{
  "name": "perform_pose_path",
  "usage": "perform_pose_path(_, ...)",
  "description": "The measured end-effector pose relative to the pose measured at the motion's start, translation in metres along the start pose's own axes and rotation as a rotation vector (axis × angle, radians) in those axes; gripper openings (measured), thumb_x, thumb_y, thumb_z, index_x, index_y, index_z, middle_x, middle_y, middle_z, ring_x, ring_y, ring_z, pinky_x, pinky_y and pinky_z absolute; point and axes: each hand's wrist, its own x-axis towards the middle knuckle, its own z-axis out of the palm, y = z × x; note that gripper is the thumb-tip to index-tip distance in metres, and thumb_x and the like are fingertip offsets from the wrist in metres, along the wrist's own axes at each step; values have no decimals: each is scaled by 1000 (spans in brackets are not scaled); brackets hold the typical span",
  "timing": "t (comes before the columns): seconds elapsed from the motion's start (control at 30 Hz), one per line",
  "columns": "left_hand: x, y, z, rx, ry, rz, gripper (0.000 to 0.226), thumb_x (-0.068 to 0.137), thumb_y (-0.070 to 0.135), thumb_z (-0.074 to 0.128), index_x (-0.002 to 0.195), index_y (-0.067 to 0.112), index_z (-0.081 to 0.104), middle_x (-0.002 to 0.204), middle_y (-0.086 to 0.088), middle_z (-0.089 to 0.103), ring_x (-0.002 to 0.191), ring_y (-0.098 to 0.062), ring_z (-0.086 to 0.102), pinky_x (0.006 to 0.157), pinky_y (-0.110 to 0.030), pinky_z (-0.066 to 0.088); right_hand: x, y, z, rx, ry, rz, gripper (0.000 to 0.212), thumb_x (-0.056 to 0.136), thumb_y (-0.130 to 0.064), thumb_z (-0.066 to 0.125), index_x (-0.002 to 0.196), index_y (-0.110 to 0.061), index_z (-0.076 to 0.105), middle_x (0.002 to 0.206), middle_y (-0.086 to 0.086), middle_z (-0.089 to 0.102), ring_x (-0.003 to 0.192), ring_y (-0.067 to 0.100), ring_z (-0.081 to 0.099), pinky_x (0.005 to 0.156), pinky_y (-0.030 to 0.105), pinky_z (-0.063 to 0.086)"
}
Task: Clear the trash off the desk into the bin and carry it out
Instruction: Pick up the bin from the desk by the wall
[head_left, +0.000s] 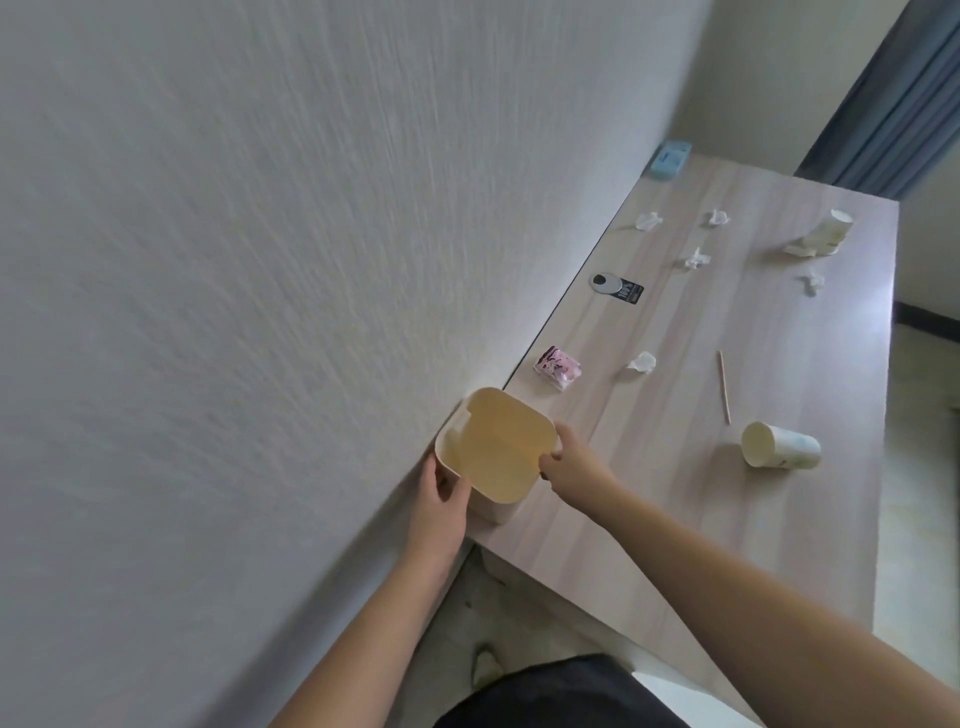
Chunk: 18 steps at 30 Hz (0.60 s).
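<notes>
The bin (493, 452) stands on the desk (675, 519) at its near corner by the wall, held between both hands. The left hand (441, 512) cups its near-left side; the right hand (569, 460) grips its right rim. Beyond the right hand lie a pink packet (557, 368), tissue wads (642, 362), a stick (724, 387) and a tipped cup (779, 446); a crushed cup (823, 236) lies farther off.

textured white wall (260, 260), blue curtain (893, 104), pale floor (909, 545)

Both hands' grip (441, 501) (566, 460) on bin (493, 452)
</notes>
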Motion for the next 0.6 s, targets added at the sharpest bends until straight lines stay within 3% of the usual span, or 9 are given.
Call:
perform_pose_path(0.17, -2, 4, 6, 82, 43, 76, 51, 96, 33, 51, 141, 15, 39, 141, -3, 49, 122, -14, 45, 91, -27, 36, -2, 4, -8, 32, 13, 15, 46, 88, -15, 43, 133, -21, 39, 97, 8, 63, 82, 25, 67, 78, 44, 57)
perform_pose_path(0.3, 1, 5, 12, 112, 34, 143, 40, 97, 32, 49, 133, 16, 49, 130, 1, 57, 112, -11, 51, 88, -24, 37, -3, 14, -21, 44, 48, 36, 45, 87, -13, 43, 132, -17, 41, 103, 8, 61, 78, 23, 68, 79, 44, 58)
perform_pose_path(0.43, 3, 6, 20, 150, -14, 157, 41, 96, 37, 49, 133, 19, 52, 122, 5, 60, 109, -10, 55, 86, -24, 41, -4, 21, -28, 29, 74, 51, 42, 88, -10, 43, 130, -15, 42, 105, 11, 60, 77, 23, 67, 70, 34, 58)
perform_pose_path(0.6, 20, 11, 20, 260, -113, 174, 43, 92, 50, 50, 123, 22, 58, 112, 4, 64, 100, -9, 59, 81, -26, 46, -6, 32, -37, -14, 83, 70, 45, 87, -12, 44, 132, -17, 40, 104, 10, 61, 77, 23, 68, 77, 45, 58)
